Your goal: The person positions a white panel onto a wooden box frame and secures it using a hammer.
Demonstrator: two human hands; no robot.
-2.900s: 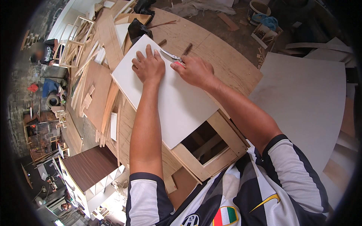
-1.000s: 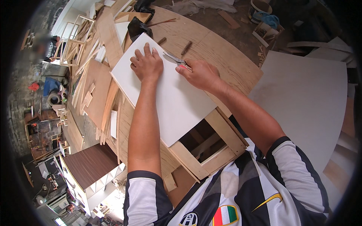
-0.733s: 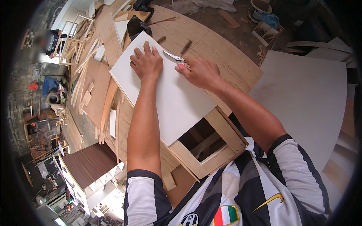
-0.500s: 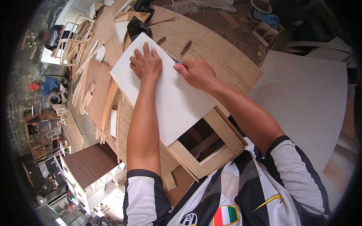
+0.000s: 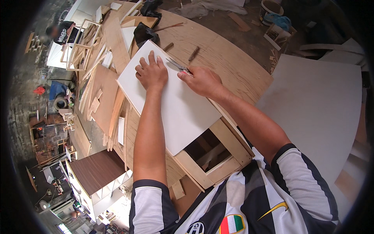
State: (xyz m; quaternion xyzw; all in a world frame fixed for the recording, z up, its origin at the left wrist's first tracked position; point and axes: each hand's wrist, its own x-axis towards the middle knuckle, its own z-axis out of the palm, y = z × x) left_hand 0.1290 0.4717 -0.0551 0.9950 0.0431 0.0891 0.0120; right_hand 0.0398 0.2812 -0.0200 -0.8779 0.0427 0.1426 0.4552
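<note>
A white sheet (image 5: 183, 113) lies over a wooden frame (image 5: 223, 136), whose near end shows bare with a dark opening. My left hand (image 5: 153, 74) rests palm down on the sheet's far part, fingers spread and holding nothing. In my right hand (image 5: 202, 81) is a pair of scissors (image 5: 179, 66) with reddish handles, my fingers closed round them. Their blades point to the far left, parted, at the sheet's right edge. Whether they touch the sheet I cannot tell.
Under the frame is a large plywood board (image 5: 226, 58). A dark stick (image 5: 194, 53) and black plastic bags (image 5: 145, 35) lie on it. Wood strips (image 5: 114, 113) crowd the left. A pale panel (image 5: 311, 101) stands at right. Another person (image 5: 64, 33) is at far left.
The scissors' blades have parted and shifted slightly left, over the sheet's edge. My left hand stays flat on the sheet; the whole view has shifted a little.
</note>
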